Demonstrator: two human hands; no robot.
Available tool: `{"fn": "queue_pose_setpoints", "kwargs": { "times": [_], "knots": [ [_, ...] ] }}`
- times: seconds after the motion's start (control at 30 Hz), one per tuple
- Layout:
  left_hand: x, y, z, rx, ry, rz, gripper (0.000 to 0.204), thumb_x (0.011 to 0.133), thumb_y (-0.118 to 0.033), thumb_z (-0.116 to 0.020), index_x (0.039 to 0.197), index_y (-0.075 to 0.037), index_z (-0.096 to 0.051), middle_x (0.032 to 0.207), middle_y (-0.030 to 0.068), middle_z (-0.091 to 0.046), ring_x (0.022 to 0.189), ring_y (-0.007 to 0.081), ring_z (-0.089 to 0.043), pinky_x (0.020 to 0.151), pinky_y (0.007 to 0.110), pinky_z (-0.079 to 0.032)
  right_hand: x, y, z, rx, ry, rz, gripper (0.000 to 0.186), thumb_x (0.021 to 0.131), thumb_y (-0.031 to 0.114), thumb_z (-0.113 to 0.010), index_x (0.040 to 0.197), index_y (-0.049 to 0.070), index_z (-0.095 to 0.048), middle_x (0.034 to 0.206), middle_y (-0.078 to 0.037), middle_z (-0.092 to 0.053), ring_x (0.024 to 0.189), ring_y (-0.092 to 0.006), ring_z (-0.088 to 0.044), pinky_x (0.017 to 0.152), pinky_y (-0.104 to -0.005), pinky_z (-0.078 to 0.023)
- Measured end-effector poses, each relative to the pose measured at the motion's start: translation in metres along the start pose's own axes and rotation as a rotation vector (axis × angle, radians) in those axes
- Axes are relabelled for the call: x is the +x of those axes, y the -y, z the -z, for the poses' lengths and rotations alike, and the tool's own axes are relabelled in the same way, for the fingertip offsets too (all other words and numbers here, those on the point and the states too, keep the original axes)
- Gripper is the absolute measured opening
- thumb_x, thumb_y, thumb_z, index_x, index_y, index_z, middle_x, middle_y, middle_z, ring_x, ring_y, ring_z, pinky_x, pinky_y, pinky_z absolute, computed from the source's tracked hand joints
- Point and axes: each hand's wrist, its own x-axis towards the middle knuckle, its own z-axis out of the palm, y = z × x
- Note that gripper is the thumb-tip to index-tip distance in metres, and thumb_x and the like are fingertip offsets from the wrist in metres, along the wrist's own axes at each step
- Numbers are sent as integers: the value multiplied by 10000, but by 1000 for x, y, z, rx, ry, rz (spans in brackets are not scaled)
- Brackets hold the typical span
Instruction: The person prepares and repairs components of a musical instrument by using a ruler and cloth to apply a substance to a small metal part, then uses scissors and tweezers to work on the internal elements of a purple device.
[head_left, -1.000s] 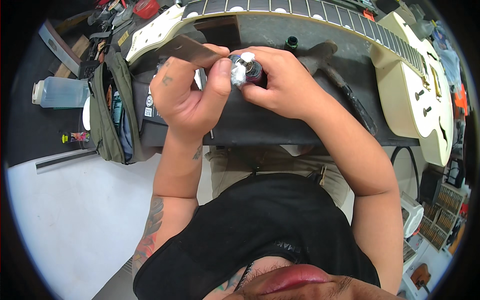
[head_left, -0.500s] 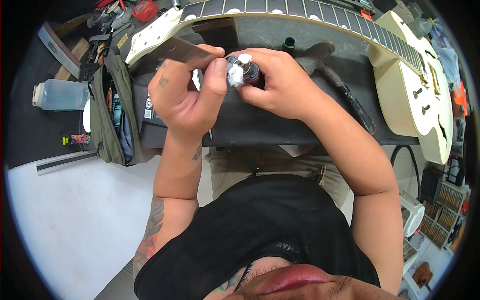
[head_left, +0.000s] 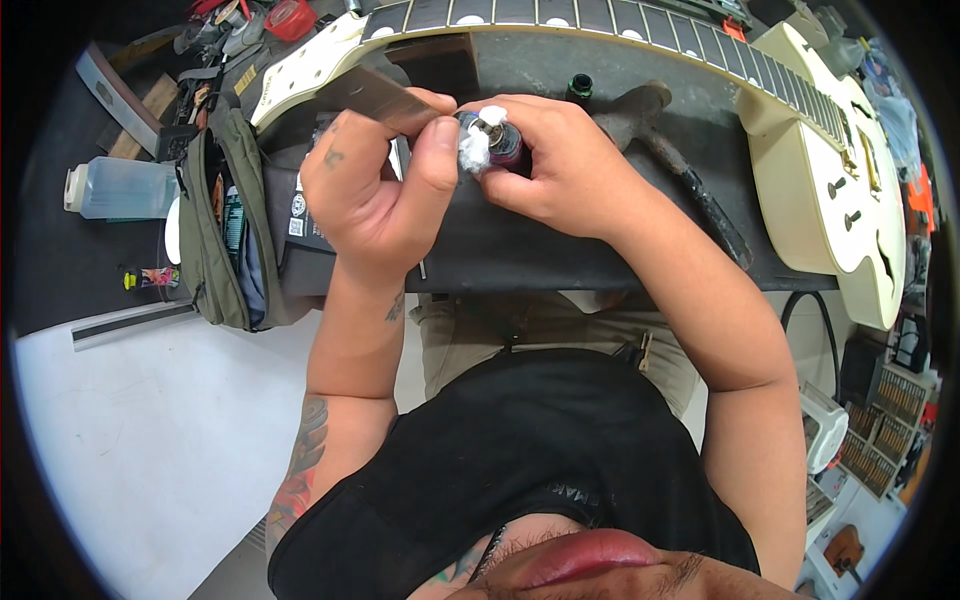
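Note:
My left hand point(head_left: 375, 185) is closed on a thin brownish plate point(head_left: 372, 98) with a small hole, holding it tilted. Its thumb tip is beside white fluffy wadding point(head_left: 476, 150), close to or touching it. My right hand point(head_left: 565, 165) wraps round a small dark bottle point(head_left: 510, 148) with a metal fitting on top, where the white wadding sits. Just right of that hand lies a hammer point(head_left: 700, 205) with a worn dark handle. A small green-rimmed container point(head_left: 580, 88) stands behind my hands, near a dark brown block point(head_left: 440, 62).
A cream electric guitar point(head_left: 800, 190) lies along the back and right of the dark bench point(head_left: 560, 260). At left are an open olive bag point(head_left: 215, 280), a translucent bottle point(head_left: 125, 188), assorted tools and a white surface point(head_left: 140, 420). Grey cases of small parts point(head_left: 880, 420) are low at right.
Both hands have shifted only slightly, a little to the left and then slightly back, with the plate and bottle still held.

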Motion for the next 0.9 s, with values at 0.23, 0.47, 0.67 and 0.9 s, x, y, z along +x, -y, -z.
{"fn": "queue_pose_setpoints", "kwargs": {
  "times": [0.23,0.47,0.67,0.9],
  "knots": [
    [0,2,-1,-100,-73,2,131,928,56,-754,1054,39,-784,904,85,-780,746,137,-680,703,273,-532,0,0,0,-4,9,-13,463,867,98,-764,1319,2,-742,1170,-179,-793,994,-320,-772,898,-389,-617],
    [-1,4,1,-49,-21,3,122,946,63,-751,1065,46,-772,950,86,-787,780,123,-680,718,273,-543,1,1,1,-8,21,-30,452,869,96,-758,1310,-2,-745,1160,-174,-797,989,-310,-771,906,-384,-616],
    [-2,5,3,-68,-1,25,117,946,61,-754,1061,50,-768,934,76,-776,770,120,-668,716,270,-541,0,-2,-1,7,-6,0,447,869,95,-756,1304,-6,-742,1142,-178,-796,976,-311,-768,893,-386,-614],
    [-1,5,5,-110,-24,19,92,961,61,-745,1048,55,-773,948,75,-774,762,127,-668,704,263,-537,0,0,1,18,8,-29,440,873,94,-756,1302,-2,-742,1143,-173,-792,961,-303,-761,884,-386,-612]
  ]
}}
